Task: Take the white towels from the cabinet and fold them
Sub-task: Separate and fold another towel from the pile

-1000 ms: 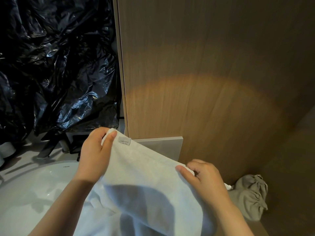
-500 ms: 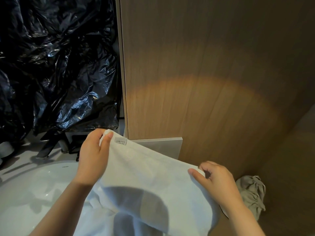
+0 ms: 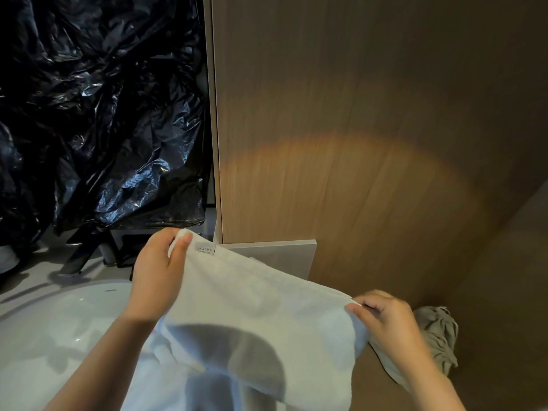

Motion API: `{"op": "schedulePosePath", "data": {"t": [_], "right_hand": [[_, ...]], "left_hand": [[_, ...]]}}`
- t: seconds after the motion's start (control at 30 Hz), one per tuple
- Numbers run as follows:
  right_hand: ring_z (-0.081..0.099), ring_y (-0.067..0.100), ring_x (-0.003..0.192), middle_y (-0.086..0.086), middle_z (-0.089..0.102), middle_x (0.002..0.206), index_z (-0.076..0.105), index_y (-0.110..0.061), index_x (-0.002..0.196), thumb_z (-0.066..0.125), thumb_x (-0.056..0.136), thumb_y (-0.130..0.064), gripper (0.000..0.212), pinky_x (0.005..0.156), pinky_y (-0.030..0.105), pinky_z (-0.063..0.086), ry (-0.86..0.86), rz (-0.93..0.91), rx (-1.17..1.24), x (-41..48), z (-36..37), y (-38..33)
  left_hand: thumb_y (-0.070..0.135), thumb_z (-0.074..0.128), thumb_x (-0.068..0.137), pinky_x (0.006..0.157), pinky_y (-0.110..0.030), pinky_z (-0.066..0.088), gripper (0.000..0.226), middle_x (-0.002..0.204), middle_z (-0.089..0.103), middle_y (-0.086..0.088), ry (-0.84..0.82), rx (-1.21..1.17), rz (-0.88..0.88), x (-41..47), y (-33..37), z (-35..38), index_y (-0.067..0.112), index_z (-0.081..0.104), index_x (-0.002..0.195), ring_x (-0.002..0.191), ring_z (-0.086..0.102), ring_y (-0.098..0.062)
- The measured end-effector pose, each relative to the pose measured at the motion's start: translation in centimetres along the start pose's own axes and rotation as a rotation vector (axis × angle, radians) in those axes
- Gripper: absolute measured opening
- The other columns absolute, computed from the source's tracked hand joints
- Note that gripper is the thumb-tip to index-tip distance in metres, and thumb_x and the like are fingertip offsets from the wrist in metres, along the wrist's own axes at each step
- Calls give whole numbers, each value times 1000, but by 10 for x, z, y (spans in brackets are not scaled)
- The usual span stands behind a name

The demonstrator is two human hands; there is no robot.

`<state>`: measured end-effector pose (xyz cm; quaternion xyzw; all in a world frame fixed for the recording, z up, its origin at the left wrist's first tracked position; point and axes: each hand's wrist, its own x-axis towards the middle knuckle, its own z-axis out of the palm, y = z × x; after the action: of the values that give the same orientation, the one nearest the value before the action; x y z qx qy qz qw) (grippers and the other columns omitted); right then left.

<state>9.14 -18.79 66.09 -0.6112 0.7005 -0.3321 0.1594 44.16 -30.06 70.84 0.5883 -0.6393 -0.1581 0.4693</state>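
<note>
Black plastic sheeting point(image 3: 98, 114) hangs above a white basin point(image 3: 59, 321). The left hand point(image 3: 157, 274) pinches one corner of the white towel point(image 3: 252, 315), stretched above the basin; the right hand point(image 3: 388, 318) pinches the other corner, beside a grey cloth point(image 3: 439, 336).

A towel point(image 3: 252, 307) was stretched between the left hand point(image 3: 157, 277) and the right hand point(image 3: 388, 321), in front of a cabinet panel point(image 3: 355, 114).
The left hand was above a sink basin point(image 3: 44, 321). Plastic sheeting point(image 3: 89, 114) hung behind the basin, left of the panel. A crumpled cloth point(image 3: 439, 330) lay just beyond the right hand.
</note>
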Motion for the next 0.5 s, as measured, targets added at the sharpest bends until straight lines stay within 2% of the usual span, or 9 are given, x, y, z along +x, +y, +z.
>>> {"op": "schedulePosePath", "data": {"t": [0.1,0.17,0.27,0.33,0.4,0.5], "right_hand": [[62,1,89,-14,70,83,76,-30,78,76,83,-10,21,74,12,47,27,16,64,2,4,0],[63,-1,88,-15,70,81,75,-31,77,77,82,-7,25,75,14,48,56,50,118,4,4,-2],[63,1,86,-13,70,85,75,-31,78,76,83,-10,22,76,21,52,88,70,128,6,2,-6],[64,6,83,-11,70,86,75,-29,77,76,83,-13,18,74,22,51,90,84,113,7,3,-6],[64,7,80,-11,69,82,74,-28,73,76,84,-17,15,70,21,49,59,108,75,8,5,-3],[63,4,72,-13,68,71,74,-28,64,77,83,-20,21,64,17,47,-9,113,41,6,13,8]], "left_hand": [[25,47,100,69,-28,33,18,83,59,15,-23,18,-8,1,-5,1,25,59,88,80,51,-10],[25,46,100,66,-27,32,18,81,58,16,-30,31,-12,1,-6,0,25,59,87,79,52,-11],[25,45,101,65,-28,30,22,77,55,15,-30,46,-33,1,-6,-1,27,54,81,76,50,-13],[24,44,101,62,-28,28,30,73,52,13,-23,46,-41,0,-5,-1,31,46,72,70,48,-7],[24,44,101,60,-27,27,33,71,51,13,-19,47,-41,0,-4,-1,32,42,69,69,47,-3],[25,44,101,64,-28,29,27,74,53,15,-23,45,-35,1,-4,-2,32,46,74,71,48,-4]]}}
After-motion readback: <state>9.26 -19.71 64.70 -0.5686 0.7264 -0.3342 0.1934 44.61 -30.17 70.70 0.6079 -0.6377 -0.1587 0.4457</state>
